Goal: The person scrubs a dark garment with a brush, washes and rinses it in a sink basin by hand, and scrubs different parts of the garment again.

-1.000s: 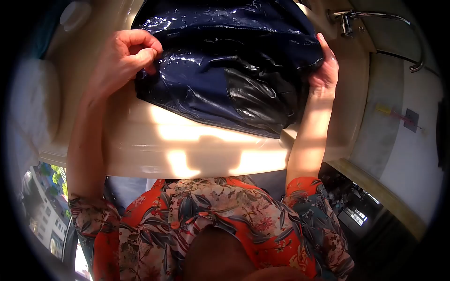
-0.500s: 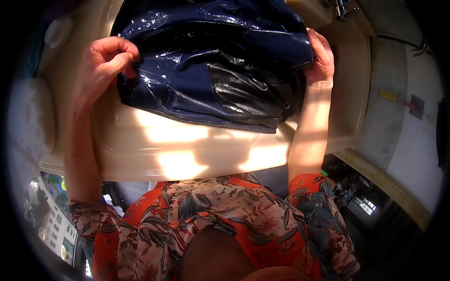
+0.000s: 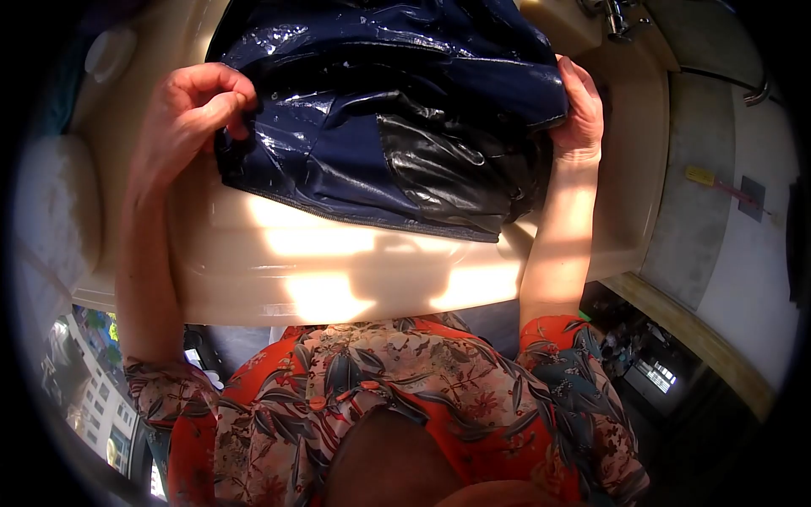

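Note:
A dark blue, glossy, wet-looking jacket [image 3: 338,160] is spread across a cream-coloured bathtub [image 3: 228,291]. Along its lower edge runs a zip, and a wrinkled black section shows at the lower right. My left hand [image 3: 198,106] pinches the jacket's left edge between thumb and bent fingers. At the opposite side, my right hand [image 3: 579,106] grips the right edge, thumb side up, with part of its fingers hidden behind the fabric. The jacket's top runs out of view.
A chrome tap [image 3: 618,21] sits at the upper right of the tub. On the left rim is a white oval object [image 3: 110,55], perhaps soap. To the right, a yellow-handled tool [image 3: 699,175] lies on a grey and white surface. Sunlight falls on the near rim.
The jacket and my left hand have shifted very slightly to the right. Both hands keep the same hold.

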Available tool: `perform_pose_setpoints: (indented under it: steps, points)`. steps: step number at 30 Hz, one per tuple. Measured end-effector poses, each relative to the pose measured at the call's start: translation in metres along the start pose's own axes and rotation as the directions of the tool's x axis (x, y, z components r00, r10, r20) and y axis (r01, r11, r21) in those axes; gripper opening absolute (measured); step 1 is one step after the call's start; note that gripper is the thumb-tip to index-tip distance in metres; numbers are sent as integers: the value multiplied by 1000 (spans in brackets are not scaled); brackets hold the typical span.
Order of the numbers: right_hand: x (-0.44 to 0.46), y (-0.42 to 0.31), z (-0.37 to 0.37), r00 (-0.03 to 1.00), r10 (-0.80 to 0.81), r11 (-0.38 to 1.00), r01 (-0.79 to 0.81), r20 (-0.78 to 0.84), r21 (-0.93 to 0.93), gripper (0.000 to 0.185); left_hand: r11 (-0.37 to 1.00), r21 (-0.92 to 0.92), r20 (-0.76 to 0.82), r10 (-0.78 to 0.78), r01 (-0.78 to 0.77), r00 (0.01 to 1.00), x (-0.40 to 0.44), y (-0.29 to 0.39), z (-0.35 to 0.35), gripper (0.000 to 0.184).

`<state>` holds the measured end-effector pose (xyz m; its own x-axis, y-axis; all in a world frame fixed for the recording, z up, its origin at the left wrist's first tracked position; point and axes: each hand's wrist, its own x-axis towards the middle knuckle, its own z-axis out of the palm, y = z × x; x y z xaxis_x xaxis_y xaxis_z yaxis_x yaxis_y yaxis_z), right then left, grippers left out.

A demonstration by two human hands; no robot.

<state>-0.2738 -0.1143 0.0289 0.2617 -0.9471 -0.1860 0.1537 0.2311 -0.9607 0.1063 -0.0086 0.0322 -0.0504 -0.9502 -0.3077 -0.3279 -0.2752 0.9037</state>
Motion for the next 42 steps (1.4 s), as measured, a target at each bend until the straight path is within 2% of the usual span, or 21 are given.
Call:
perform_pose_setpoints:
  steps: [3, 6, 9, 12, 14, 16, 18, 20, 22, 23, 25, 26, 27, 29, 30, 33, 35, 37, 38, 40, 42]
  points:
    - [2, -2, -2, 998, 10, 1000, -10, 61, 4, 36, 1000, -3, 0, -2, 2, 1000, 1, 0, 0, 9]
    - [5, 8, -12, 990, 5, 1000, -7, -143, -15, 38, 1000, -7, -8, 27, -27, 1000, 1, -1, 1, 9]
    - [11, 3, -15, 989, -37, 998, 30, 145, 55, 40, 1000, 7, -70, 28, -28, 997, 1, -5, 2, 10]
    - [16, 3, -11, 986, -106, 994, 107, 128, -8, 40, 890, 314, -349, 432, -331, 832, 8, -19, 10, 21]
    - [15, 2, 13, 978, -201, 974, 206, 59, -92, 33, 757, 593, -289, 517, -274, 806, 3, -5, 20, 35]
    - [9, -1, 30, 928, -290, 880, 354, 232, -315, 55, 701, 680, -174, 437, -214, 882, -11, 4, 36, 66]
    - [-6, -3, 37, 939, -192, 753, 328, 286, -570, 80, 609, 769, -83, 398, -195, 914, -21, 5, 57, 90]
    - [-15, 3, 39, 877, -263, 444, 480, 402, -757, 71, 670, 679, -22, 425, -298, 905, -22, 8, 78, 100]
    - [-27, 10, 39, 870, -257, 372, 491, 421, -788, 57, 745, 570, 9, 416, -347, 909, -24, 26, 109, 107]
    - [-32, 10, 34, 875, -250, 379, 482, 415, -790, 52, 742, 540, 34, 453, -398, 891, -19, 34, 128, 98]
    - [-34, 23, 54, 887, -185, 622, 439, 423, -648, 42, 751, 482, 76, 477, -451, 876, -16, 25, 124, 86]
    - [-37, 17, 33, 927, -52, 760, 279, 372, -587, 38, 796, 338, 69, 511, -502, 857, -6, 36, 147, 81]
    - [-31, 29, 10, 910, -88, 835, 289, 404, -469, 35, 737, 532, 15, 485, -417, 875, -5, 47, 158, 74]
    - [-30, 28, -52, 941, 66, 954, 37, 332, -296, 33, 833, 387, 38, 413, -395, 910, 11, 79, 171, 70]
    - [-28, 28, -86, 956, 148, 947, -62, 255, -315, 33, 778, 339, 49, 546, -528, 836, 19, 87, 188, 64]
    - [-35, -8, -133, 961, 274, 922, -254, 31, -291, 35, 792, 193, 292, 516, -579, 805, 52, 100, 217, 55]
    - [-33, -18, -187, 938, 318, 910, -343, -136, -234, 37, 798, 252, 403, 428, -548, 809, 81, 115, 245, 55]
    - [-12, 1, -266, 964, 149, 907, -222, -221, -359, 38, 761, 295, 395, 453, -578, 799, 129, 102, 270, 52]
    - [-10, -6, -264, 912, 208, 896, -323, -354, -305, 43, 754, 359, 382, 418, -550, 824, 148, 95, 279, 53]
    - [22, 29, -263, 939, 156, 828, -294, -307, -477, 46, 725, 484, 353, 351, -490, 867, 174, 67, 274, 58]
    - [31, 80, -269, 989, -83, 590, -52, -125, -805, 52, 827, 456, 370, 160, -328, 915, 184, 24, 322, 75]
